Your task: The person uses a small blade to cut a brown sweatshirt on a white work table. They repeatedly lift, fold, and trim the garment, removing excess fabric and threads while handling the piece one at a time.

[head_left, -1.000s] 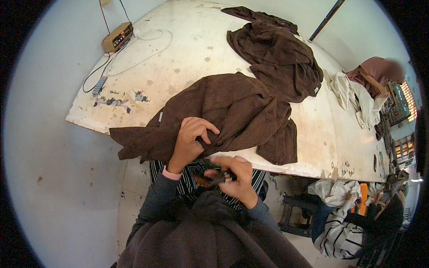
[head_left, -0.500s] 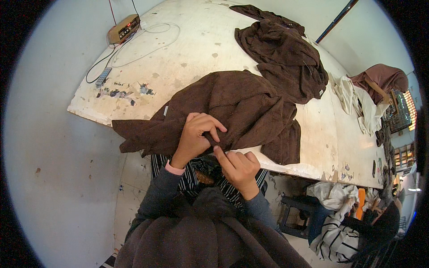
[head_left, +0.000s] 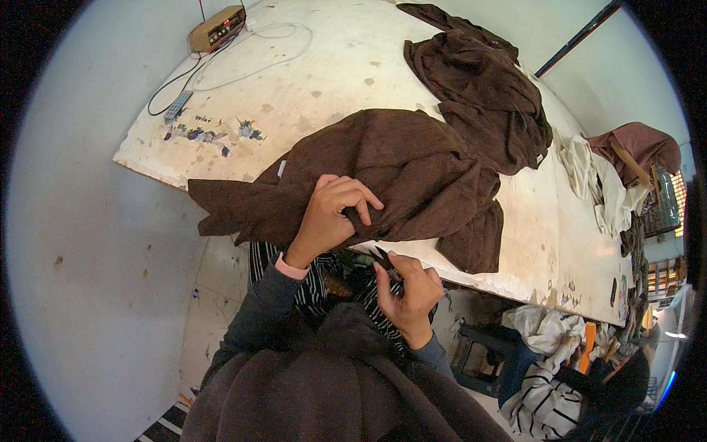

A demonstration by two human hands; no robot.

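A dark brown garment (head_left: 368, 155) lies bunched along the near edge of the table, with a small white tag on its left part. My left hand (head_left: 335, 214) is on its near edge, fingers curled and closed on the cloth; the fingertips partly hide what they pinch. Just right of it and lower, in front of the table edge, my right hand (head_left: 409, 295) holds small dark thread snips (head_left: 380, 256) between thumb and fingers. Their two pointed blades stick out towards the garment, apart from it.
More dark brown garments (head_left: 479, 74) lie farther back on the pale worn table (head_left: 324, 66). A radio-like box (head_left: 217, 29) with cables and a remote control (head_left: 178, 105) sit at far left. White cloth (head_left: 600, 184) hangs at right. A person in striped clothing (head_left: 545, 401) is at lower right.
My right hand has moved right and down, away from my left hand, and the snips' blades now show. My left hand has risen slightly on the garment. The view has shifted a little.
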